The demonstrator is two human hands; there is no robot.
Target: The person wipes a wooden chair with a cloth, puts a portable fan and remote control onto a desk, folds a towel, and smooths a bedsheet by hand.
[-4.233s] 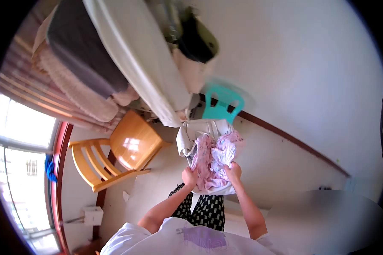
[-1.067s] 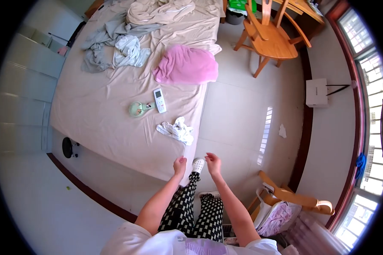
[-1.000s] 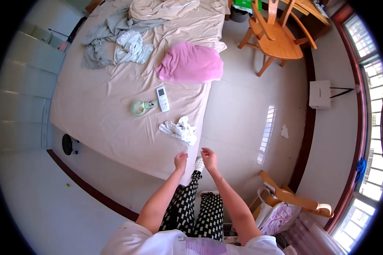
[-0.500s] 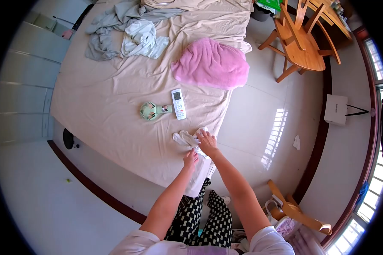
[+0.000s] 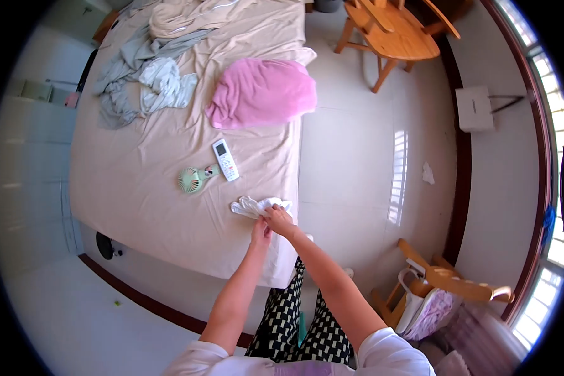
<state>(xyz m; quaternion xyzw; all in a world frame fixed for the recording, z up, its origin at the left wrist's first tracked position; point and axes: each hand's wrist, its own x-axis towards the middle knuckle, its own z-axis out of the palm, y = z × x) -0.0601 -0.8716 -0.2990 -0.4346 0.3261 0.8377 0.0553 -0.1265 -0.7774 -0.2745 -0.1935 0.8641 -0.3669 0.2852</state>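
A small, crumpled white cloth piece (image 5: pixel 247 207), perhaps a sock, lies near the corner of the bed, and its exact kind is hard to make out. My right hand (image 5: pixel 278 220) is closed on its near edge, fingers bent into the fabric. Just below and left, my left hand (image 5: pixel 262 232) is closed too, fingertips meeting the right hand at the cloth; what sits between them is hidden. Farther up the sheet, a white remote control (image 5: pixel 225 160) lies beside a green handheld fan (image 5: pixel 193 179).
The beige-sheeted bed (image 5: pixel 138 207) carries a pink folded blanket (image 5: pixel 263 94) and rumpled grey and white clothes (image 5: pixel 163 84). A wooden chair (image 5: pixel 398 34) stands at the upper right. A white paper bag (image 5: pixel 474 109) sits by the wall, and another wooden chair (image 5: pixel 445 279) is lower right.
The view has shifted, so the bed's things sit farther left. My hands have come closer together, and the white cloth looks more gathered and turned under my fingers.
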